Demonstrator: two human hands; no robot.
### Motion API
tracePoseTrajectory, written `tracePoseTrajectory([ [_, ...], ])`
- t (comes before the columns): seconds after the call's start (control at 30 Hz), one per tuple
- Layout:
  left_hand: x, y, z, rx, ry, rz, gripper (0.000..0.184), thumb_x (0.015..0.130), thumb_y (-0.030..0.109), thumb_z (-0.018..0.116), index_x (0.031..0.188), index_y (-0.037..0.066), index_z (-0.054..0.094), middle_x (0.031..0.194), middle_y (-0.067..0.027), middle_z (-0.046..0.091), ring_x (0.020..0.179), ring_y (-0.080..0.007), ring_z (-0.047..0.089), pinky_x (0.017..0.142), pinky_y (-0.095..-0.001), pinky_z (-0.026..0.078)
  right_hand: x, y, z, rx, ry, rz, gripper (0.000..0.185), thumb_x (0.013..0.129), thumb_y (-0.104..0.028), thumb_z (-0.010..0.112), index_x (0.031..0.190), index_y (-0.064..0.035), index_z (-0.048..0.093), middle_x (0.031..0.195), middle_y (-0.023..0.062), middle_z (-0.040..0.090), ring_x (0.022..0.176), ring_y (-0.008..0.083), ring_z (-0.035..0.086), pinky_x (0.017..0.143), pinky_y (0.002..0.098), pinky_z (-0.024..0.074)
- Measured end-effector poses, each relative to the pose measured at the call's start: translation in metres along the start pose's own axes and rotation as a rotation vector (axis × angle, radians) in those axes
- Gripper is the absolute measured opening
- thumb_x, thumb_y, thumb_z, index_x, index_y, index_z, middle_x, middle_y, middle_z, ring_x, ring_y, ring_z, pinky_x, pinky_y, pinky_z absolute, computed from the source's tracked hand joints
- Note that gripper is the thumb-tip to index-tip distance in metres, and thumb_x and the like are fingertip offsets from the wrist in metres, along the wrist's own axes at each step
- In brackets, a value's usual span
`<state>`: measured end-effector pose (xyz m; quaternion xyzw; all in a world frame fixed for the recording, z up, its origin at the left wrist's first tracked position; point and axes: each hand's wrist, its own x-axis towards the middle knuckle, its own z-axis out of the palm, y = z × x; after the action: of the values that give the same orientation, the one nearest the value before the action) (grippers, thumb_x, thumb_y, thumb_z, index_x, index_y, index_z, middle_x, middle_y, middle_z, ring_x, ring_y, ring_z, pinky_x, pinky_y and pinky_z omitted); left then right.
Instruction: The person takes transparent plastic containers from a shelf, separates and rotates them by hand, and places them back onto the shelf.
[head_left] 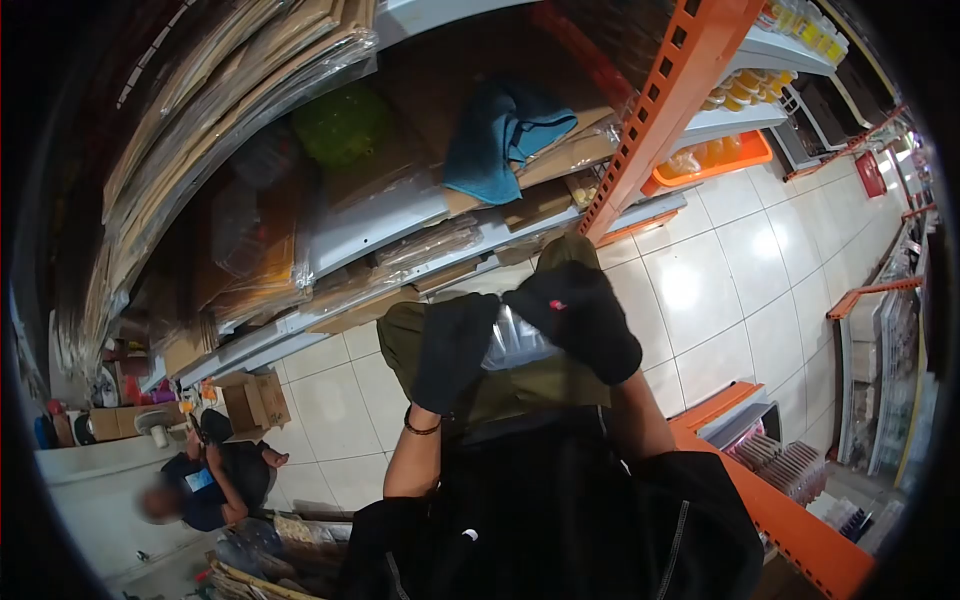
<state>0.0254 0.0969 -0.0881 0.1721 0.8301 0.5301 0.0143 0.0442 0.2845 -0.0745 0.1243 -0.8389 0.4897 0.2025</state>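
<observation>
Both of my hands wear dark gloves and are held close together over my lap. My left hand (452, 350) is closed, its fingertips at the upper left edge of a clear plastic packet (514, 342). Closed as well, my right hand (580, 318) pinches the packet's upper right edge; a small red mark shows on this glove. The packet looks shiny and see-through, and its contents cannot be made out. Part of it is hidden behind the gloves.
Ahead is a grey shelf (375, 232) with wrapped cardboard sheets (225, 95) and a blue cloth (500, 140). An orange upright (655, 110) stands right of it, near an orange tray (715, 165). Another orange-edged rack (770, 490) is close at right. A person (215, 475) sits at lower left.
</observation>
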Motion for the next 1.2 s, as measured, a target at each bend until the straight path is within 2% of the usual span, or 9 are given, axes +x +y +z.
tracePoseTrajectory([
  [0.1,0.000,0.006,0.014,0.041,0.224,0.230,0.010,0.088,0.006,0.058,0.091,-0.002,0.065,0.076,-0.0082,0.061,0.067,-0.0142,0.055,0.061,-0.0289,0.042,0.005,-0.012,0.000,-0.037,0.078,-0.052,0.010,0.076,-0.016,0.072,0.078,-0.0073,0.067,0.064,0.0116,0.059,0.058,0.0247,0.056,0.056,0.0349,0.0422],
  [0.27,-0.003,0.000,0.020,-0.213,0.427,0.032,0.030,0.097,0.018,0.049,0.079,-0.004,0.060,0.074,-0.0007,0.057,0.067,-0.0073,0.046,0.061,-0.0265,0.040,0.006,-0.008,0.000,0.435,0.234,0.625,0.021,0.081,-0.015,0.065,0.098,-0.0031,0.066,0.094,0.0135,0.067,0.085,0.0252,0.062,0.078,0.0329,0.0471],
  [0.37,0.000,0.005,0.018,-0.189,0.444,-0.017,0.032,0.097,0.018,0.049,0.075,-0.003,0.057,0.071,0.0005,0.053,0.065,-0.0058,0.043,0.060,-0.0258,0.038,-0.007,-0.022,0.012,0.063,0.344,0.120,0.029,0.081,-0.019,0.064,0.107,-0.0059,0.064,0.112,0.0132,0.062,0.101,0.0289,0.058,0.092,0.0398,0.0425],
  [0.5,-0.002,-0.005,0.022,-0.397,0.544,-0.036,0.035,0.097,0.016,0.049,0.067,-0.001,0.050,0.065,0.0024,0.046,0.064,-0.0040,0.039,0.057,-0.0250,0.034,-0.019,-0.050,0.007,-0.249,-0.080,-0.321,0.043,0.077,-0.025,0.066,0.116,-0.0071,0.060,0.124,0.0119,0.055,0.120,0.0331,0.047,0.104,0.0496,0.0300],
  [0.63,-0.001,0.013,0.019,-0.273,0.539,0.026,0.034,0.097,0.014,0.049,0.065,0.000,0.047,0.065,0.0027,0.047,0.064,-0.0042,0.040,0.058,-0.0250,0.035,-0.018,-0.022,0.016,-0.219,0.219,-0.118,0.045,0.083,-0.032,0.058,0.121,-0.0086,0.057,0.129,0.0139,0.051,0.120,0.0329,0.047,0.105,0.0513,0.0277],
  [0.73,-0.003,0.009,0.015,-0.262,0.534,0.034,0.034,0.097,0.014,0.049,0.066,0.000,0.048,0.066,0.0023,0.048,0.064,-0.0045,0.040,0.058,-0.0251,0.036,-0.023,-0.038,0.008,-0.325,-0.048,-0.266,0.048,0.083,-0.032,0.058,0.125,-0.0075,0.054,0.129,0.0144,0.051,0.121,0.0347,0.046,0.106,0.0515,0.0273],
  [1.03,-0.006,0.001,0.015,-0.228,0.566,0.080,0.030,0.096,0.013,0.050,0.069,-0.001,0.052,0.066,0.0013,0.049,0.064,-0.0061,0.042,0.057,-0.0247,0.036,-0.025,-0.048,0.012,-0.292,-0.096,-0.314,0.061,0.076,-0.039,0.066,0.124,-0.0042,0.053,0.129,0.0134,0.051,0.125,0.0384,0.041,0.107,0.0532,0.0268],
  [1.13,-0.004,0.000,0.015,-0.184,0.537,0.139,0.028,0.094,0.011,0.050,0.070,-0.002,0.053,0.066,0.0012,0.049,0.063,-0.0063,0.041,0.055,-0.0246,0.034,-0.017,-0.030,0.024,-0.117,0.184,-0.066,0.058,0.076,-0.038,0.065,0.123,-0.0064,0.054,0.129,0.0105,0.051,0.125,0.0362,0.041,0.106,0.0554,0.0262],
  [1.2,-0.003,0.004,0.021,-0.216,0.650,0.121,0.027,0.094,0.010,0.050,0.069,-0.001,0.052,0.066,0.0015,0.047,0.063,-0.0061,0.040,0.055,-0.0247,0.033,-0.023,-0.044,0.015,-0.191,-0.025,-0.207,0.055,0.077,-0.032,0.065,0.124,-0.0051,0.053,0.130,0.0124,0.050,0.125,0.0358,0.042,0.107,0.0548,0.0264],
])
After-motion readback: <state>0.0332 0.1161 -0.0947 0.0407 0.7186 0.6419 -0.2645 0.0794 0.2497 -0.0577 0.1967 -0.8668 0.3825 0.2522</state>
